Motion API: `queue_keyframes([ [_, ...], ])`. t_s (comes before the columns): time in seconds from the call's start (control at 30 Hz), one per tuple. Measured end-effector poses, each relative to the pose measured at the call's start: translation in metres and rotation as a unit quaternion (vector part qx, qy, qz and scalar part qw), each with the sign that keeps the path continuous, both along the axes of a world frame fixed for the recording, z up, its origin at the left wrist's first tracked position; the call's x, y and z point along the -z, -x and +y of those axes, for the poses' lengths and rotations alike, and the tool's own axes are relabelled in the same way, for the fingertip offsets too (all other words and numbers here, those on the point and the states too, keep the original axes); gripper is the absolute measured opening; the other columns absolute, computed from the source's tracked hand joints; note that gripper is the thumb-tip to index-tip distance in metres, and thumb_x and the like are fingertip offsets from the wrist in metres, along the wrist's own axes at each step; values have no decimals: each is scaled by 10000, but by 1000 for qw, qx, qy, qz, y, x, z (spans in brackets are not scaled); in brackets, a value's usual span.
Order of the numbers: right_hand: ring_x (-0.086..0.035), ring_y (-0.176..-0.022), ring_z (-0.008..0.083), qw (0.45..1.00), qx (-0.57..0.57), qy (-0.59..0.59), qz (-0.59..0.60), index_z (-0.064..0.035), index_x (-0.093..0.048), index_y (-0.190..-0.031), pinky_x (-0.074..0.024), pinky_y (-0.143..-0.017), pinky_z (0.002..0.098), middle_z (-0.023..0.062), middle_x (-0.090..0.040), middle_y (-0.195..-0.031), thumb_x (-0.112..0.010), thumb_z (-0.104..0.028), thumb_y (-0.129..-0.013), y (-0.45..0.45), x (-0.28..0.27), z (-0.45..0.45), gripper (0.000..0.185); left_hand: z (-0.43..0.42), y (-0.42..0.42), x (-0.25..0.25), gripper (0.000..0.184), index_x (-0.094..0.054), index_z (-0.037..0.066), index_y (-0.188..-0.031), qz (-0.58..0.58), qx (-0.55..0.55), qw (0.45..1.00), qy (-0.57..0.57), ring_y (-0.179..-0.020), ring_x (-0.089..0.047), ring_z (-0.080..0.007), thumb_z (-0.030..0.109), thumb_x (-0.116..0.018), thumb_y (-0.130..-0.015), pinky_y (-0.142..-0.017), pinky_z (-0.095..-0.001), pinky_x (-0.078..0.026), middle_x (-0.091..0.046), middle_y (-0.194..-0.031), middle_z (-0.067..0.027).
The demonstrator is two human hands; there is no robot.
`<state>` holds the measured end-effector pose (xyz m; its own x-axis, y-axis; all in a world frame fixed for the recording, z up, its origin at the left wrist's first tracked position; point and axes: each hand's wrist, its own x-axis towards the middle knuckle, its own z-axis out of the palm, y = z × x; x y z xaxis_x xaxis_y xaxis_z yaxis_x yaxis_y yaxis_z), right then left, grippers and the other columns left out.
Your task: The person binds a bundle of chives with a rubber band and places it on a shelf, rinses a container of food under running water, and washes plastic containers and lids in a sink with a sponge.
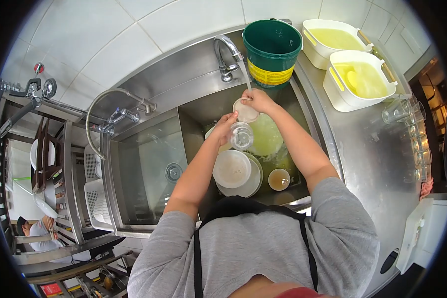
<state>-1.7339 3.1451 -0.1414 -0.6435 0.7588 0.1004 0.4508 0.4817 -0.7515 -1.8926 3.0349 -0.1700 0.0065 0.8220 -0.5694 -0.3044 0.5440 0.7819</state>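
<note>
My right hand point(259, 102) grips a small whitish round dish point(247, 112) by its edge, under the water stream from the curved tap point(228, 47). Close beside it, my left hand point(223, 130) is closed round a clear round cup point(242, 136), its fingertips near the dish. Below my hands in the sink, a white bowl point(232, 170) rests on a stack of white plates point(253, 185). A small bowl of brownish liquid point(278, 179) sits to the right. Yellow-green, soapy water point(265, 136) lies behind the cup.
A dark green bucket point(272, 47) stands at the sink's back right corner. Two white tubs point(335, 74) of yellowish liquid are on the steel counter point(362, 164), with several glasses point(414, 134) along its right edge. Left are a second basin point(144, 174) and a rack; another person point(39, 233) is beyond.
</note>
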Motion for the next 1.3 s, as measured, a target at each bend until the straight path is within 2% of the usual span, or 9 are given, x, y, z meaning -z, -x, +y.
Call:
queue_keyframes([
  [0.1,-583,-764,337,983,37,-174,48,-97,-555,-925,-449,-686,403,172,-591,-801,-595,-160,-780,6,0,-9,163,-11,18,15,631,-409,16,-1222,-5,61,998,6,-904,-537,-149,341,-695,-763,-738,-292,-463,-541,-1029,-55],
  [0.37,-566,-891,353,993,109,-46,-20,-151,-521,-1034,-447,-729,409,191,-588,-932,-522,-128,-824,19,-41,1,212,-5,5,19,419,-553,53,-1010,216,132,960,-120,-893,-554,-161,200,-749,-671,-842,-302,-388,-608,-891,-46],
  [0.43,-576,-902,324,987,157,19,-15,-149,-530,-1056,-453,-731,387,173,-596,-958,-528,-140,-832,19,-29,14,224,-8,-11,-15,283,-563,103,-921,566,226,781,-139,-920,-558,-212,128,-697,-673,-930,-425,-320,-626,-864,-47],
  [0.53,-592,-891,232,968,189,143,79,-137,-533,-1125,-460,-737,331,119,-611,-977,-561,-175,-833,16,-12,20,295,-7,-13,-6,190,-546,126,-840,666,216,675,-233,-965,-533,-253,81,-641,-682,-964,-518,-247,-617,-888,-36],
  [0.6,-578,-879,164,901,154,378,147,-107,-546,-1138,-456,-740,292,65,-612,-961,-591,-185,-819,10,-13,12,332,-8,-13,-3,163,-538,120,-814,669,215,664,-257,-985,-517,-248,62,-623,-687,-960,-522,-256,-605,-901,-40],
  [0.73,-599,-891,219,905,105,387,144,-96,-564,-1113,-466,-757,310,115,-613,-993,-607,-185,-796,0,-32,5,332,-4,-14,-9,141,-543,111,-789,667,212,624,-348,-1015,-489,-241,32,-601,-689,-930,-483,-312,-565,-958,-61],
  [0.8,-606,-896,285,995,60,-10,-83,-86,-580,-1082,-475,-767,337,161,-599,-1032,-626,-199,-767,-3,-50,9,338,2,-19,-15,143,-550,107,-801,648,208,644,-351,-1014,-484,-247,32,-601,-691,-906,-461,-339,-558,-971,-70],
  [1.07,-578,-890,336,961,147,-212,-104,-95,-578,-1023,-462,-760,421,139,-565,-967,-487,-74,-795,-25,-112,-13,247,34,-37,-23,198,-575,81,-890,617,191,618,-448,-903,-519,-313,71,-627,-699,-765,-410,-435,-584,-890,-125],
  [1.3,-544,-950,312,972,189,-139,-26,-115,-569,-1039,-441,-817,389,117,-559,-992,-505,-53,-795,-63,-102,-11,259,40,-32,-35,206,-512,123,-938,191,89,946,-246,-762,-485,-137,285,-593,-840,-685,-336,-436,-514,-787,-4],
])
